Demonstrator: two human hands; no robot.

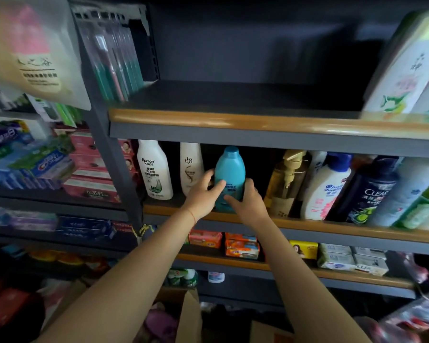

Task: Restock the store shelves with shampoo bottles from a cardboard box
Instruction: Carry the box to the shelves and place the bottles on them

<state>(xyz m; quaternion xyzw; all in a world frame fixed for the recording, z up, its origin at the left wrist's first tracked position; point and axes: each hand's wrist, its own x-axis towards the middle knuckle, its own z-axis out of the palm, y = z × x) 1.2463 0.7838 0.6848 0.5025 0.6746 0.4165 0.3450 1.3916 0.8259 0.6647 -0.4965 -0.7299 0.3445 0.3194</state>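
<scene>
Gripping the blue bottle (pixel 229 179) from both sides: left hand (pixel 203 194) curling round its left flank with fingers across the label, right hand (pixel 249 201) wrapping the lower right side, thumb on the front. Standing upright on the middle shelf (pixel 332 227), between the cream bottle (pixel 191 168) to its left and the amber pump bottle (pixel 286 184) to its right, close to the front edge (base hidden behind the hands, so probably seated flat, though not certain).

Doing this well: keeping both hands low on the body while sliding it back, so the tall shape is not tipping. Turning the label to face forward, matching the white bottle (pixel 155 169) further left. Leaving even gaps on either side, not crowding the pump head, which is leaning close. Letting go one hand at a time, checking that nothing is rocking before pulling away.

Further out: the top shelf (pixel 233 118) showing a wide dark gap beside a flowered box (pixel 406 70). Below, the cardboard box (pixel 191 315) sitting near the elbows, ready for the next reach.
</scene>
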